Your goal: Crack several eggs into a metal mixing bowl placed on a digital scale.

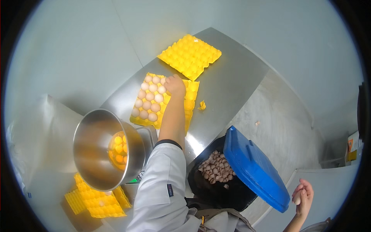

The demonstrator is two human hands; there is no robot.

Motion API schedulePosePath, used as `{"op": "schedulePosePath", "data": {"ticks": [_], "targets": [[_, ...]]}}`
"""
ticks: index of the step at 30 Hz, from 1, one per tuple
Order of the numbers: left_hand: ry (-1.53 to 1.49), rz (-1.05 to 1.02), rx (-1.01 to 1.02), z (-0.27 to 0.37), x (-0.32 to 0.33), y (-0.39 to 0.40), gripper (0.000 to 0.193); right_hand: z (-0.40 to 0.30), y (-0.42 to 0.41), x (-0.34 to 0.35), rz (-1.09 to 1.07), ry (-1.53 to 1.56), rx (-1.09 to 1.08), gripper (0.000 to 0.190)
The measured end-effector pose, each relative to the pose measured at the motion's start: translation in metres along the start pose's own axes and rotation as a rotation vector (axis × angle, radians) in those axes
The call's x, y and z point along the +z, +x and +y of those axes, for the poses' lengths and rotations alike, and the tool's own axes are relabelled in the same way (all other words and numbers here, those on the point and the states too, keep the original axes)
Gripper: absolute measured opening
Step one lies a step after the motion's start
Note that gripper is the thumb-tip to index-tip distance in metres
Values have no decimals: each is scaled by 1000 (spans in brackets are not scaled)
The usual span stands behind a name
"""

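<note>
My left hand (175,85) is over a yellow egg tray (189,98) on the steel table, beside the brown egg (163,81) at the far end of a row. Its fingertips are hidden, so I cannot tell whether they grip an egg. Several eggs (147,105) fill the tray's left side; visible cups on the right hold none. Out at the lower right, my right hand (303,197) has its fingers closed around a pale egg (297,199), partly covered and perhaps only a shell. Left of my sleeve, a steel bowl (92,150) holds several cracked eggs with yolks (118,148).
The bowl rests on a digital scale (149,136). Behind the egg tray lies another yellow tray (189,56); more trays (100,203) sit lower left. A black-lined bin (214,194) with eggshells (217,168) has a tilted blue lid (255,168). A torn yellow scrap (202,105) lies on the table (232,75).
</note>
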State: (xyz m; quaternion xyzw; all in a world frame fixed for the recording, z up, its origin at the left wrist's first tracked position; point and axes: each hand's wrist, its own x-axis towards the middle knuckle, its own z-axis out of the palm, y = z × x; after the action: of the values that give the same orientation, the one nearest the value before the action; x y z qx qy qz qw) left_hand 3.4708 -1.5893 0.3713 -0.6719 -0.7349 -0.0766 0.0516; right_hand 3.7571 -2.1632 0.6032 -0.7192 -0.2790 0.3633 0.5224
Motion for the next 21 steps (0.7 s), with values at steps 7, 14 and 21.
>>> {"op": "schedulePosePath", "data": {"ticks": [7, 14, 21], "targets": [[84, -70, -134, 3, 2, 18, 28, 7, 28, 0, 96, 192, 59, 48], [-1108, 209, -269, 0, -61, -61, 29, -41, 55, 71, -243, 648, 112, 49], [-2395, -1168, -572, -36, -218, -242, 33, -113, 54, 192, -553, 18, -347, 55]]}}
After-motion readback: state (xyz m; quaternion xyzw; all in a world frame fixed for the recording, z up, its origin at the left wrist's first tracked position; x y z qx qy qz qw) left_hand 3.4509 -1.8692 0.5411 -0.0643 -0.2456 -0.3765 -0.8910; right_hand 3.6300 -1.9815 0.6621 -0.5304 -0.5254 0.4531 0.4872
